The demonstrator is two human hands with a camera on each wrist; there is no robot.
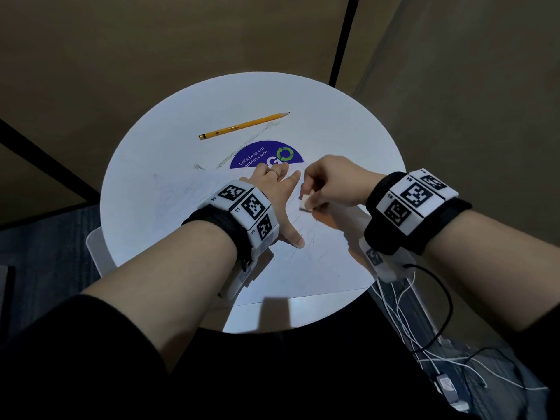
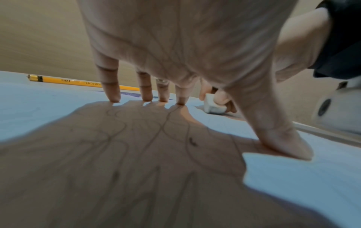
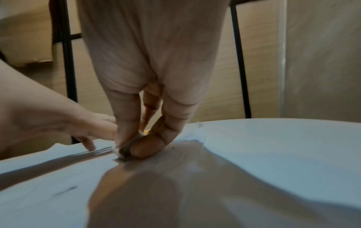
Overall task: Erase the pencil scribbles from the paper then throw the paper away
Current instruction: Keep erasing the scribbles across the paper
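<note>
A white sheet of paper (image 1: 306,268) with faint pencil scribbles (image 2: 166,123) lies on the round white table (image 1: 348,131). My left hand (image 1: 281,192) is spread flat on the sheet, straight fingers (image 2: 145,92) and thumb (image 2: 273,131) pressing it down. Just right of it, my right hand (image 1: 330,183) pinches a small white eraser (image 1: 305,204) against the paper; the eraser (image 2: 213,104) also shows in the left wrist view. In the right wrist view the thumb and fingers (image 3: 156,138) close round the eraser (image 3: 125,148), mostly hiding it.
A yellow pencil (image 1: 242,126) lies at the table's far side. A blue round sticker (image 1: 266,156) sits partly under the paper. Eraser crumbs (image 1: 239,153) lie near it. White and black cables (image 1: 424,328) hang at the right. No bin is in view.
</note>
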